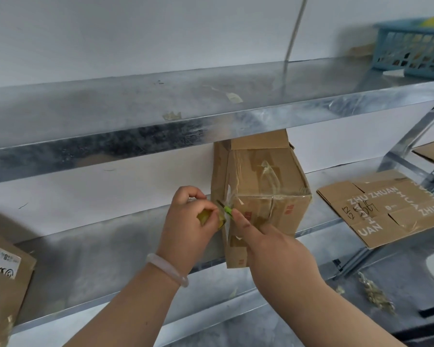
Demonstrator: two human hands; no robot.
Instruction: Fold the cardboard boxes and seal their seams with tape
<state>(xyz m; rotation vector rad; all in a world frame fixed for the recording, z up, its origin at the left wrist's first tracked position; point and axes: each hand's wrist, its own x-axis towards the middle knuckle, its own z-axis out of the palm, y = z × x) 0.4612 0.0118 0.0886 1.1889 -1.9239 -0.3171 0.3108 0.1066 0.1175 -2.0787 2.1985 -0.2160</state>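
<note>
A folded cardboard box [266,196] sits on the lower metal shelf [105,246], tipped so one corner overhangs the front edge, its faces already crossed with clear tape. The left hand [188,221] is curled shut around a yellowish tape roll [206,217], stretching a clear tape strip [227,221] to the box's near edge. The right hand [273,249] pinches a small green cutter [228,210] against that strip, forefinger extended along it. It looks like the cut that frees the roll (the seam seems nearly sealed). If the strip goes slack, the blade may only crumple it, or it could fold back onto itself. The blade sits close to the left fingers, so a slip could nick them, and pressure might push the overhanging box off balance
</note>
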